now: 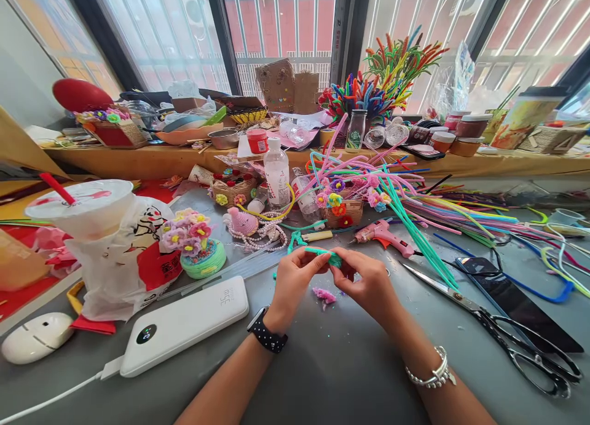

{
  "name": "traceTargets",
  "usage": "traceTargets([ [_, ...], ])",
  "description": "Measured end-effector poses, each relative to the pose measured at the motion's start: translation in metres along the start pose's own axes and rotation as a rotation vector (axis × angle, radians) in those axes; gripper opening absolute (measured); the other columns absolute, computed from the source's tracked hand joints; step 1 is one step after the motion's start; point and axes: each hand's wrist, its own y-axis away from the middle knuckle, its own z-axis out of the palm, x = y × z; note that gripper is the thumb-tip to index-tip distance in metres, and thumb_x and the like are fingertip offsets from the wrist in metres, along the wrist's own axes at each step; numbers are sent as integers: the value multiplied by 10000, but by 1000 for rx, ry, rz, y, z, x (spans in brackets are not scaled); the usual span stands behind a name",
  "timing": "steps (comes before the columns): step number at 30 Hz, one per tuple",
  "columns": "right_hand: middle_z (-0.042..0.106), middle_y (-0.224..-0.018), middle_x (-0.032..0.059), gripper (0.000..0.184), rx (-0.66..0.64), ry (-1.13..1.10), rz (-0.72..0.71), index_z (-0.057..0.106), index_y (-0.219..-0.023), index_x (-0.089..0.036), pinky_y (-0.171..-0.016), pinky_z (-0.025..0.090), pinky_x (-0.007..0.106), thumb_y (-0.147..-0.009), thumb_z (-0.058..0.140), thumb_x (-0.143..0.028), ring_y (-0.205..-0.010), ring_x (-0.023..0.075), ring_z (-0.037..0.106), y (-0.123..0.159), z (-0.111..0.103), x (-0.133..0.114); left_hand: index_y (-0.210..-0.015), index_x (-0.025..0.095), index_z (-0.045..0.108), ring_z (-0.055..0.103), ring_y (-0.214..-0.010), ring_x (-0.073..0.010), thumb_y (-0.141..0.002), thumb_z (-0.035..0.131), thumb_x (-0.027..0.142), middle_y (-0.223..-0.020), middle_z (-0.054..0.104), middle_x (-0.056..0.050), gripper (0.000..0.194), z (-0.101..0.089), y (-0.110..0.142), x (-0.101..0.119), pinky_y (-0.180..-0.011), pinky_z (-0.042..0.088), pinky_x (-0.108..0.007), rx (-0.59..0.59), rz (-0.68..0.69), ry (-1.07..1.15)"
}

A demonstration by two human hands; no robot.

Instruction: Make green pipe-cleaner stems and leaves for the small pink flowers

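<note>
A power bank (188, 326) (white) lies near a mouse (37, 337).

Bright daylight enters through windows (281, 19) beyond the far edge of the table (322, 376), paling the view outside; shadows are soft, and wide-angle distortion stretches the scissors (471, 304) toward the near right corner

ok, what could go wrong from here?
1. Burn: the glue gun lies just beyond the right hand, which pinches the green fuzzy piece. Can't tell if it's hot; if so, a reach forward might touch the nozzle.
2. Jab: the scissors lie to the right, tip toward the right hand. An outward sweep could catch it.
3. Spill: the cup with a straw stands near the power bank; a knock might wet it.
</note>
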Motion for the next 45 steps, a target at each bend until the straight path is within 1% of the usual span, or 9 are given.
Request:
traceTargets([
  [6,535,-599,8,171,1,17,-3,574,-861,-180,-519,394,231,-744,452,-200,-514,125,482,-1,-1,-2,-704,130,624,577,-642,-136,-635,637,267,-662,637,-17,155,0,0,0,-653,480,-268,23,13,7],
  [14,514,-581,-6,154,49,-1,-38,566,-851,-157,-513,381,205,-736,464,-168,-504,104,467,0,2,0,-698,122,625,588,-622,-136,-625,638,278,-650,640,-18,173,2,2,2,-657,486,-281,49,-25,59],
  [21,512,-581,-6,142,63,2,-48,565,-838,-154,-502,378,202,-736,467,-168,-500,100,460,-1,2,1,-692,107,621,589,-612,-137,-626,638,266,-645,635,-30,173,4,3,3,-672,485,-295,48,-70,135],
  [26,518,-582,-3,148,55,4,-46,571,-836,-159,-500,385,202,-740,460,-177,-495,102,464,0,2,1,-695,107,618,590,-609,-129,-632,636,250,-635,633,-20,158,4,3,3,-674,481,-286,37,-97,182],
  [34,543,-587,13,172,44,-21,-30,580,-865,-134,-509,396,218,-745,470,-189,-502,113,476,-1,2,0,-692,111,618,585,-631,-124,-629,640,239,-660,633,-18,145,4,2,4,-672,480,-274,35,-98,167],
  [37,569,-629,18,179,-23,-129,21,581,-890,-149,-530,418,219,-758,480,-217,-542,119,509,-3,-3,1,-686,119,620,573,-621,-121,-630,637,254,-652,630,-14,147,0,1,6,-657,474,-266,39,-43,70],
  [41,605,-714,18,233,-175,-403,103,568,-969,-182,-505,445,199,-789,464,-287,-576,113,553,-4,-10,4,-687,130,621,547,-622,-114,-634,635,259,-651,615,-6,140,-8,-2,12,-625,453,-232,10,50,-86],
  [43,598,-689,14,223,-172,-457,145,583,-935,-178,-482,444,191,-798,450,-294,-553,105,549,-4,-9,4,-704,132,625,536,-632,-111,-645,626,259,-668,608,-9,140,-11,-3,14,-622,444,-221,-20,55,-114],
  [45,585,-653,11,203,-136,-461,184,593,-869,-166,-468,439,186,-794,455,-294,-531,100,539,-3,-6,3,-719,133,628,527,-636,-108,-654,618,259,-681,604,-11,142,-11,-3,15,-624,438,-217,-42,39,-105],
])
